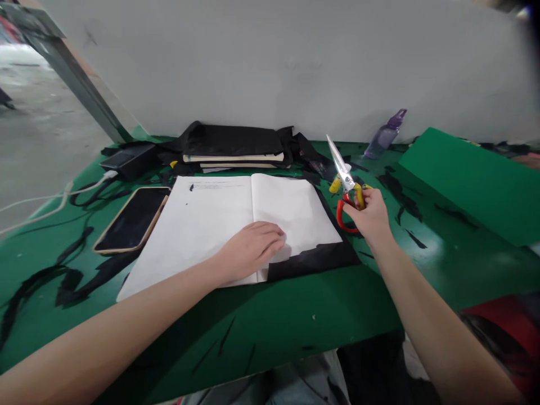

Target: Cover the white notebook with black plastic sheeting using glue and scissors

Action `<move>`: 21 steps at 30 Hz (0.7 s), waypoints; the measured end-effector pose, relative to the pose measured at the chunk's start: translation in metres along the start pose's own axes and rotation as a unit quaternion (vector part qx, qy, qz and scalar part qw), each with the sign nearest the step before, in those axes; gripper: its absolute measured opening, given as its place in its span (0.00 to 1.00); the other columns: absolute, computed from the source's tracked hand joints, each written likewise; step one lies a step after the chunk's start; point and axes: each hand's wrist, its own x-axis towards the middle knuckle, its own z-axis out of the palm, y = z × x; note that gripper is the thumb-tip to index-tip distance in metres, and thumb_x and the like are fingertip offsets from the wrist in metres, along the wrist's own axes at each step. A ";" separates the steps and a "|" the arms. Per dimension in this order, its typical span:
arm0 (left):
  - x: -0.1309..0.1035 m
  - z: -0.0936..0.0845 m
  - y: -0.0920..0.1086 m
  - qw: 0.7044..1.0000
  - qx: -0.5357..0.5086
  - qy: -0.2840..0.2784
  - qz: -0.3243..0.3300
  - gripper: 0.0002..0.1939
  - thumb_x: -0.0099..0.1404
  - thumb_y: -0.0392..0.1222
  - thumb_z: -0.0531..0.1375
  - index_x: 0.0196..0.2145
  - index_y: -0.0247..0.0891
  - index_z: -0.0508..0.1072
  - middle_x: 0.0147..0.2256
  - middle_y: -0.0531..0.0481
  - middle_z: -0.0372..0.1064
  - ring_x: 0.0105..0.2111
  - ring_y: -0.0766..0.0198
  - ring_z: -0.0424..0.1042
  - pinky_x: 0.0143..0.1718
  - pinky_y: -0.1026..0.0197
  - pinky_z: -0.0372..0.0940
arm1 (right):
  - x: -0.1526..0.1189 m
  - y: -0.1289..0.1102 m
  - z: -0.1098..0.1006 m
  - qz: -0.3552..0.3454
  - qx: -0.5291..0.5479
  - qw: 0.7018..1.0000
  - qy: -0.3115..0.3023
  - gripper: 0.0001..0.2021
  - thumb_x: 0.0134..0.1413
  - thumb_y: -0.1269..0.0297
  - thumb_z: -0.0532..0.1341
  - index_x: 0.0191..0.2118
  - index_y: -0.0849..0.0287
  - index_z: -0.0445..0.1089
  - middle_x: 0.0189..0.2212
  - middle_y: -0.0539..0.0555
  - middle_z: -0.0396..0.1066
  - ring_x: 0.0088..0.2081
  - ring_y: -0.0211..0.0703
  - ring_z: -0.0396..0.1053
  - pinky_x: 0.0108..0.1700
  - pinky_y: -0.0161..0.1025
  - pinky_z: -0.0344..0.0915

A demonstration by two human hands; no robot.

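My left hand lies palm down across the fold of an open white booklet, fingers stretched out and slightly bent. Under the booklet's right page, a piece of black cloth shows along the lower and right edges. My right hand grips a pair of scissors by the handles, beside the page's right edge. Their silver blades point up and away; red and yellow show at the handles. Another yellow piece shows by the blades; I cannot tell what it belongs to.
A phone lies left of the booklet, near a black box with a white cable. Behind are folded black cloth and a purple spray bottle. A green board lies right. Black scraps litter the green table.
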 end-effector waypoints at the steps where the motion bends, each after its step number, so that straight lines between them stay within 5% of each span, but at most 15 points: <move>1: 0.000 0.000 0.000 1.000 0.000 0.000 0.000 0.21 0.71 0.46 0.40 0.45 0.40 0.71 0.49 0.50 0.67 0.52 0.62 0.62 0.55 0.55 0.56 | -0.001 0.000 0.000 -0.007 -0.008 1.000 -0.003 0.22 0.36 0.62 0.67 0.35 0.54 0.55 0.26 0.47 0.61 0.28 0.39 0.64 0.32 0.41 0.65; 9: -0.001 -0.001 0.001 1.000 -0.018 -0.003 -0.013 0.20 0.71 0.46 0.41 0.43 0.41 0.71 0.49 0.52 0.67 0.52 0.63 0.62 0.55 0.56 0.56 | -0.003 0.000 -0.001 -0.008 -0.106 0.994 -0.013 0.28 0.29 0.55 0.70 0.37 0.55 0.56 0.31 0.49 0.59 0.33 0.42 0.61 0.35 0.45 0.64; 21: 0.000 -0.005 0.005 0.999 0.003 -0.023 0.029 0.18 0.69 0.48 0.45 0.37 0.40 0.72 0.50 0.50 0.67 0.53 0.59 0.61 0.56 0.52 0.53 | 0.004 -0.011 -0.010 -0.022 -0.049 0.998 0.012 0.28 0.31 0.54 0.70 0.36 0.54 0.54 0.29 0.47 0.56 0.28 0.38 0.60 0.33 0.43 0.65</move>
